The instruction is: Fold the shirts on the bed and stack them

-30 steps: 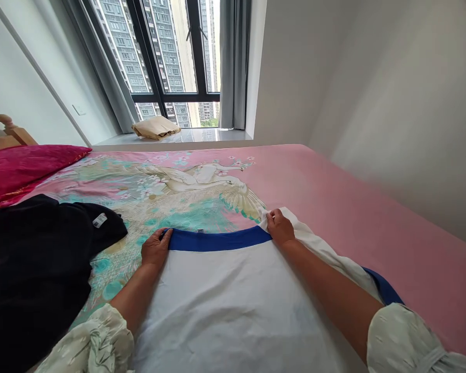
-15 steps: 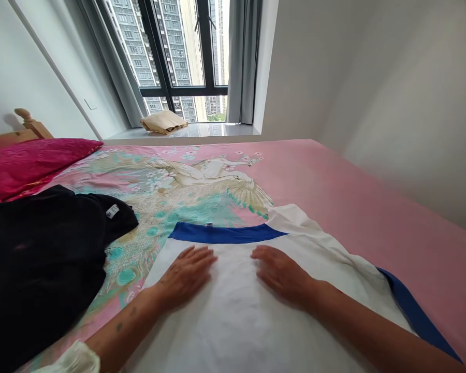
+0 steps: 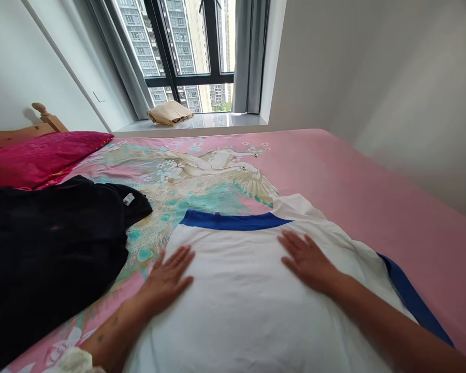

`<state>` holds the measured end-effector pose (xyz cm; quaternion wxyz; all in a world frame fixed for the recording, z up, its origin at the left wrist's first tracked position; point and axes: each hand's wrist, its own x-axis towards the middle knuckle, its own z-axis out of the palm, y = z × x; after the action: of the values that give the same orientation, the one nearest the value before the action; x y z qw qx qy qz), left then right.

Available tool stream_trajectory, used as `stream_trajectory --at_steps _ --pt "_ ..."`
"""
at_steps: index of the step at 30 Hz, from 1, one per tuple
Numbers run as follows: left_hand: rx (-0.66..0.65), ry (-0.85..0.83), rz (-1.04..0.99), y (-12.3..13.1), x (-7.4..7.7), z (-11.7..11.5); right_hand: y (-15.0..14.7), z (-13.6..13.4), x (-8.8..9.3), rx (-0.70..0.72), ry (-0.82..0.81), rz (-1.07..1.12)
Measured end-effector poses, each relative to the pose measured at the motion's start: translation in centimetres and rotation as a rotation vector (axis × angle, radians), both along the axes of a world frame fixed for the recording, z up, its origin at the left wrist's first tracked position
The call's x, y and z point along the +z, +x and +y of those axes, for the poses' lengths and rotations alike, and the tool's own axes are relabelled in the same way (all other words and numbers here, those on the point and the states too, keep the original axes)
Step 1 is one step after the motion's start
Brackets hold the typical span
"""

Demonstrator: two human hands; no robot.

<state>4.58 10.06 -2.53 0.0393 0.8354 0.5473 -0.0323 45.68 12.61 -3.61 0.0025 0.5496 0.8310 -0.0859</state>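
Note:
A white shirt (image 3: 236, 290) with a blue band along its far edge is spread on the bed in front of me. My left hand (image 3: 166, 282) lies on its left side, fingers stretched out and apart. Over on the right part of the cloth, my right hand (image 3: 308, 261) rests palm down, its fingers also extended. Neither hand grips anything. At the right, a dark blue trim (image 3: 415, 300) edges the part of the shirt beyond my right forearm.
A black garment (image 3: 54, 248) with a small white tag lies at the left, near a crimson pillow (image 3: 50, 155). Pink patterned bedding (image 3: 373, 191) covers the bed. A folded beige cloth (image 3: 171, 113) sits on the windowsill, and a wall borders the right side.
My hands have moved apart across the shirt, the left one outward and the right one to the right. The view has tilted slightly downward.

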Motion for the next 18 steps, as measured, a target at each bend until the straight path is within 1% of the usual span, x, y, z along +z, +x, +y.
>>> stream_trajectory --at_steps 1,2,3,4,5,6,7,8,9,10,12,13,14,15,16,17,18 --pt "0.139 0.013 0.043 -0.1 0.5 0.0 0.5 0.1 0.2 -0.129 0.000 -0.039" --pt "0.245 0.033 0.076 0.4 1.2 0.0 0.5 0.1 0.5 -0.240 0.006 -0.066" --pt "0.294 0.053 0.089 1.5 1.9 -0.1 -0.1 -0.2 0.9 -0.304 0.022 -0.074" --pt "0.279 0.070 0.078 3.0 2.5 -0.5 -1.1 -0.9 1.2 -0.316 0.048 -0.063" --pt "0.185 0.070 0.043 4.7 3.0 -1.3 -2.3 -2.0 1.5 -0.275 0.085 -0.034" --pt "0.044 0.058 -0.005 6.2 3.1 -2.6 -3.2 -3.5 1.6 -0.167 0.133 0.009" --pt "-0.109 0.049 -0.047 7.2 3.1 -4.3 -3.6 -5.4 1.3 -0.035 0.168 0.046" --pt "-0.241 0.039 -0.068 7.3 2.7 -6.2 -3.2 -7.5 0.8 0.049 0.180 0.060" --pt "-0.309 0.039 -0.070 6.5 2.3 -8.2 -2.0 -9.8 0.1 0.067 0.172 0.049" --pt "-0.303 0.050 -0.057 4.8 1.8 -10.2 0.1 -12.0 -0.7 0.016 0.169 0.018" --pt "-0.153 0.032 0.021 -0.3 1.2 -13.5 5.6 -16.1 -2.0 -0.189 0.172 -0.060" --pt "-0.068 0.000 0.066 -2.8 1.3 -14.5 8.3 -17.7 -2.3 -0.271 0.172 -0.091" --pt "0.028 -0.011 0.106 -4.6 1.7 -15.2 10.3 -18.8 -2.2 -0.328 0.156 -0.119" --pt "0.096 -0.009 0.133 -5.5 2.4 -15.5 11.5 -19.5 -1.7 -0.397 0.155 -0.142" --pt "0.134 0.009 0.139 -5.3 3.2 -15.5 11.4 -19.7 -0.8 -0.449 0.165 -0.154" --pt "0.141 0.040 0.126 -3.9 4.1 -15.3 10.3 -19.5 0.4 -0.481 0.186 -0.153" --pt "0.122 0.079 0.090 -1.5 4.9 -14.9 8.2 -19.1 1.7 -0.479 0.220 -0.138"
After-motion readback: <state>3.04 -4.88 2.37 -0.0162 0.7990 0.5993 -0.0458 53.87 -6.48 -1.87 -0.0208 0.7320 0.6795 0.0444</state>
